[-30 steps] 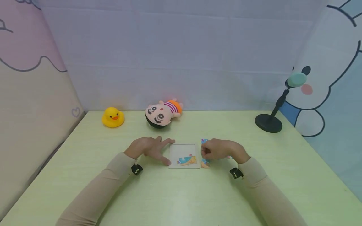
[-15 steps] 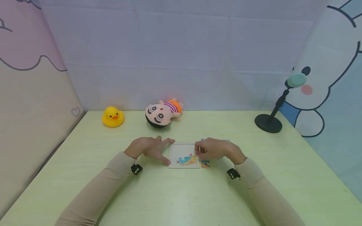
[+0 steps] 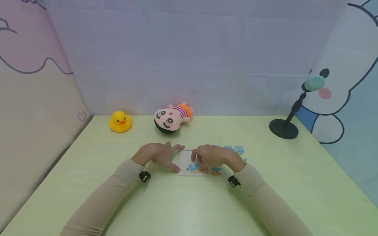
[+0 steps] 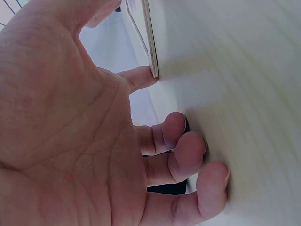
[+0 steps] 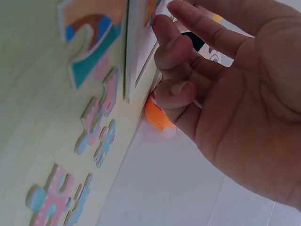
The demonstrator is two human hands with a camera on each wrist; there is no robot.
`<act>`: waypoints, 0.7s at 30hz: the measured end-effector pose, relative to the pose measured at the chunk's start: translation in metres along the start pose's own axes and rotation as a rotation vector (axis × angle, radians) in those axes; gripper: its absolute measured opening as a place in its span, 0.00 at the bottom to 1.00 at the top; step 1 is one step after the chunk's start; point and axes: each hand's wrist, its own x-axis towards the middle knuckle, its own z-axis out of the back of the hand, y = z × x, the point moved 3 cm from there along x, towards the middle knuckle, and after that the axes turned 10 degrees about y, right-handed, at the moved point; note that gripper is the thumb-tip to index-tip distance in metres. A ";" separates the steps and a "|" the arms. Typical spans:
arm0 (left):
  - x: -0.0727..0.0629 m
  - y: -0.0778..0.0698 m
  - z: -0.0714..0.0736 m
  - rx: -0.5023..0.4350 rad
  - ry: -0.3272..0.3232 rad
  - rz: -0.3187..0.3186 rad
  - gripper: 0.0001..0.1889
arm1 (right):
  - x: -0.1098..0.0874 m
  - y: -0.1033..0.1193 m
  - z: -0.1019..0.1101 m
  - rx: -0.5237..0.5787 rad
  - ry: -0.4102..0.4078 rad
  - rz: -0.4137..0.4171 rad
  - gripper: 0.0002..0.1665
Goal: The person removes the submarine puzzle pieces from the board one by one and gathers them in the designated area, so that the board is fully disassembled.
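Observation:
A flat, pale puzzle board lies mid-table, with joined blue and orange puzzle pieces along its lower part. My left hand is spread at its left side, thumb and index finger touching the edge; the left wrist view shows one fingertip against the board's edge and the other fingers resting on the table. Over the board, my right hand has its fingers bent and their tips brought together low at the surface. It pinches a puzzle piece, mostly hidden by the fingers.
Loose puzzle pieces lie right of the board, partly behind the right hand; one orange-and-blue loose piece sits by its lower right corner. Farther back are a yellow rubber duck, a plush doll and a black-based stand.
My right hand has moved left from the loose pieces to over the board, uncovering more pieces on the right. The left hand stays at the board's left edge.

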 end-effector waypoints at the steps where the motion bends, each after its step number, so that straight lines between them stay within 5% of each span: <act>1: 0.000 0.000 0.001 0.000 0.001 0.000 0.52 | 0.000 0.000 0.000 0.006 0.002 -0.004 0.14; 21: 0.000 0.001 0.000 0.001 0.015 0.010 0.52 | 0.002 0.004 -0.007 0.018 0.000 -0.004 0.10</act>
